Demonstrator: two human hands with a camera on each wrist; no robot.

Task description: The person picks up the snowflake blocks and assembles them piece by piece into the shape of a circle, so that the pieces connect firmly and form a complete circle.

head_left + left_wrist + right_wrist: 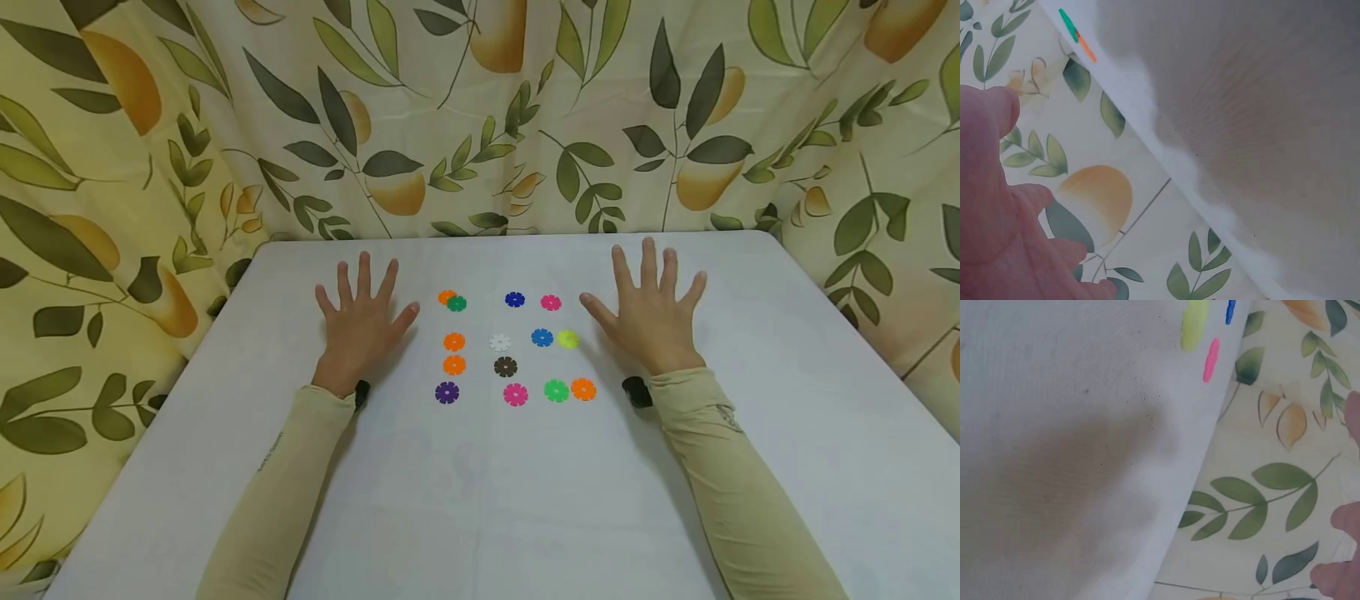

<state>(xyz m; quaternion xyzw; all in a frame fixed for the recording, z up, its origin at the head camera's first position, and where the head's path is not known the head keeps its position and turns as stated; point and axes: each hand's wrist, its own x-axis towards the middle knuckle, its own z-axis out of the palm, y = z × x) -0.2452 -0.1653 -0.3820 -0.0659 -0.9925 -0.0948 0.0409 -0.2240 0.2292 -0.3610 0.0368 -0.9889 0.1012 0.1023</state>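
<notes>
Several notched plastic discs lie flat on the white table between the two hands. My left hand (358, 329), palm down with fingers spread, is left of them and holds nothing; nearest its thumb are an orange disc (446, 297) and a green disc (457, 303) that overlap. My right hand (656, 321) is spread the same way on the right, its thumb near a pink disc (551, 302) and a yellow disc (567, 339). Among the others are a white disc (500, 342), a black disc (506, 367) and a purple disc (447, 392). Both wrist views show fingers apart from any disc.
A white cloth covers the table (480, 500). Behind and beside it hangs a curtain (480, 125) printed with leaves and fruit. Each wrist wears a small black device, such as the right one (637, 392). More discs, a light green one (557, 391) among them, lie toward the front.
</notes>
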